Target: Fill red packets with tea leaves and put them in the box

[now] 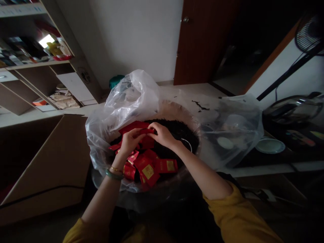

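My left hand [130,141] and my right hand [162,134] pinch a small red packet [147,131] from either side, fingers closed along its edge. Below them, a round container [174,107] lined with clear plastic holds dark, loose material that looks like tea leaves [183,130]. Several red packets with gold squares [149,171] lie in a heap on the leaves, near my left wrist. A thin white curved edge [188,143] shows in the leaves right of my hands; what it belongs to is unclear.
Clear plastic sheeting [136,87] bunches over the container's far left rim and spreads right [235,118]. At left stand a cardboard box [50,158] and shelves [37,65]. On the right are a dark table with a shallow bowl [270,145] and a fan [310,35].
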The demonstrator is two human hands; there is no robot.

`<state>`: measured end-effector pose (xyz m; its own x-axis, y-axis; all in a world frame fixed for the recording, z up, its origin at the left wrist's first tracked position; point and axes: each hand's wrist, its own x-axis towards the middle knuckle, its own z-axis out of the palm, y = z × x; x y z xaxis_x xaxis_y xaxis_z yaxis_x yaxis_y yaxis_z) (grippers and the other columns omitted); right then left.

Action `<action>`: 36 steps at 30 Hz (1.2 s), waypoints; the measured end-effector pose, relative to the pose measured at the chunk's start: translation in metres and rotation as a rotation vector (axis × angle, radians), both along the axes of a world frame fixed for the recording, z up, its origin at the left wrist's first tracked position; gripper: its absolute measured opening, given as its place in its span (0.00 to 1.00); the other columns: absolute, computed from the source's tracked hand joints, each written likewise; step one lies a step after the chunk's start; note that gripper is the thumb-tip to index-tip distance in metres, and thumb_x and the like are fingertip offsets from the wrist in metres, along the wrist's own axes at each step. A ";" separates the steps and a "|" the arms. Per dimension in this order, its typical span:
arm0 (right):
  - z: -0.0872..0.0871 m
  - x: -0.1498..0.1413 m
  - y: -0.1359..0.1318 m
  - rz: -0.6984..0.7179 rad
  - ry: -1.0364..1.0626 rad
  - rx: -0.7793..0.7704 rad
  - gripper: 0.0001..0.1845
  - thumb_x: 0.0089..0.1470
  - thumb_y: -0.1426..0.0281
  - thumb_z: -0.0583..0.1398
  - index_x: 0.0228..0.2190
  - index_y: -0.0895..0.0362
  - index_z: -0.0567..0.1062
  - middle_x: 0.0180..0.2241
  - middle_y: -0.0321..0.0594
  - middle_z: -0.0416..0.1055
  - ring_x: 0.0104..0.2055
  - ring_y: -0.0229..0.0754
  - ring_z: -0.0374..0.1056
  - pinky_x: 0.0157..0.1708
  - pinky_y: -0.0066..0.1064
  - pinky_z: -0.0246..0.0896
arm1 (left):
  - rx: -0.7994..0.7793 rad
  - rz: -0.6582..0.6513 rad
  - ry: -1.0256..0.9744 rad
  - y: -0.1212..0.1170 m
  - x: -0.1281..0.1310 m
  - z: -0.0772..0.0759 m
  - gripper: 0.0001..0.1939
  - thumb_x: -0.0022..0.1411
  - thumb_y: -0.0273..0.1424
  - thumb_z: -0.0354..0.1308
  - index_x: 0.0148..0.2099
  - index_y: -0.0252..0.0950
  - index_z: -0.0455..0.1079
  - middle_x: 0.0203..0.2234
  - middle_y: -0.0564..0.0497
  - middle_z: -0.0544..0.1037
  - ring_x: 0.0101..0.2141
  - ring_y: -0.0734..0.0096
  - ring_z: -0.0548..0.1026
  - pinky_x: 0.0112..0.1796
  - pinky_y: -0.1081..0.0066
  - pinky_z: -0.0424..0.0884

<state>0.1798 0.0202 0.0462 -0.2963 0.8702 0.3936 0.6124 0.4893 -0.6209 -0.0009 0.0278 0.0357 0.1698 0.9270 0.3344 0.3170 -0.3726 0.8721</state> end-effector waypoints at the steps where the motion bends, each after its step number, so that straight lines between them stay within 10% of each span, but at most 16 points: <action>1: -0.001 0.000 0.002 -0.020 0.096 -0.019 0.14 0.52 0.70 0.62 0.43 0.57 0.71 0.36 0.39 0.72 0.37 0.37 0.69 0.39 0.28 0.62 | -0.039 0.016 -0.056 0.001 0.001 -0.001 0.16 0.47 0.40 0.65 0.36 0.35 0.74 0.28 0.50 0.80 0.30 0.66 0.77 0.33 0.69 0.73; 17: -0.005 0.004 0.013 -0.064 0.392 -0.154 0.05 0.45 0.69 0.65 0.26 0.58 0.79 0.29 0.37 0.78 0.31 0.38 0.71 0.36 0.27 0.62 | -0.196 0.017 -0.323 -0.001 0.017 -0.001 0.13 0.50 0.39 0.63 0.31 0.33 0.75 0.33 0.47 0.80 0.38 0.63 0.77 0.44 0.63 0.71; 23: -0.008 0.005 0.016 -0.042 0.439 -0.098 0.06 0.46 0.67 0.65 0.27 0.57 0.80 0.28 0.37 0.77 0.29 0.38 0.71 0.34 0.28 0.64 | -0.162 -0.032 -0.334 -0.003 0.018 -0.006 0.32 0.49 0.36 0.66 0.56 0.38 0.64 0.46 0.43 0.76 0.46 0.60 0.74 0.46 0.62 0.70; 28: -0.005 0.012 0.017 -0.098 0.358 -0.059 0.03 0.45 0.70 0.65 0.23 0.57 0.79 0.27 0.37 0.78 0.30 0.39 0.72 0.35 0.29 0.63 | -0.161 0.046 -0.307 -0.001 0.013 -0.010 0.35 0.44 0.36 0.69 0.56 0.41 0.65 0.54 0.42 0.71 0.54 0.56 0.68 0.50 0.62 0.66; 36: -0.002 0.008 0.013 -0.018 0.367 -0.160 0.04 0.45 0.70 0.65 0.26 0.58 0.79 0.28 0.37 0.78 0.30 0.39 0.72 0.33 0.27 0.63 | -0.260 0.083 -0.352 -0.008 0.017 0.003 0.20 0.45 0.42 0.67 0.38 0.33 0.76 0.32 0.47 0.80 0.33 0.66 0.76 0.36 0.70 0.71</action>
<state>0.1875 0.0335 0.0443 -0.1456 0.9330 0.3291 0.3434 0.3596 -0.8676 0.0162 0.0199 0.0385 0.0088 0.9937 0.1121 0.0037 -0.1122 0.9937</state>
